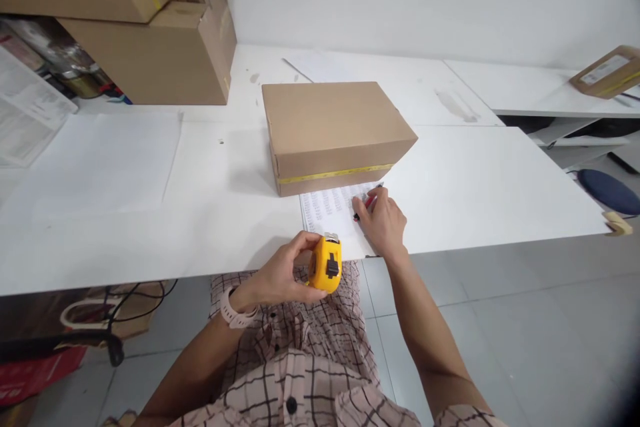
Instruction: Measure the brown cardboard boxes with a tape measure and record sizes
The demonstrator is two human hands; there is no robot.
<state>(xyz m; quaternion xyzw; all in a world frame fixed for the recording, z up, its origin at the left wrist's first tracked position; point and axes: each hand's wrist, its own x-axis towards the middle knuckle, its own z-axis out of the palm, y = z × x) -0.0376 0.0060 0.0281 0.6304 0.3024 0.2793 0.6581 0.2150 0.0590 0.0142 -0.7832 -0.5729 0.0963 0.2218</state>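
Observation:
My left hand (286,272) is closed around a yellow tape measure (318,268) with a black button, just off the table's front edge. My right hand (384,221) rests on a printed sheet (325,208), its fingers closed on a red pen (370,201) with a dark tip. The hand partly covers the pen and the sheet. Right behind the sheet sits a closed brown cardboard box (335,117) with a strip of yellow tape (335,174) along its front side. The sheet's far edge meets the bottom of the box.
Stacked cardboard boxes (160,47) stand at the back left of the white table (480,187). White paper (115,160) lies at the left, another sheet (320,67) behind the box. A smaller box (607,73) sits far right, near a dark blue stool (607,191).

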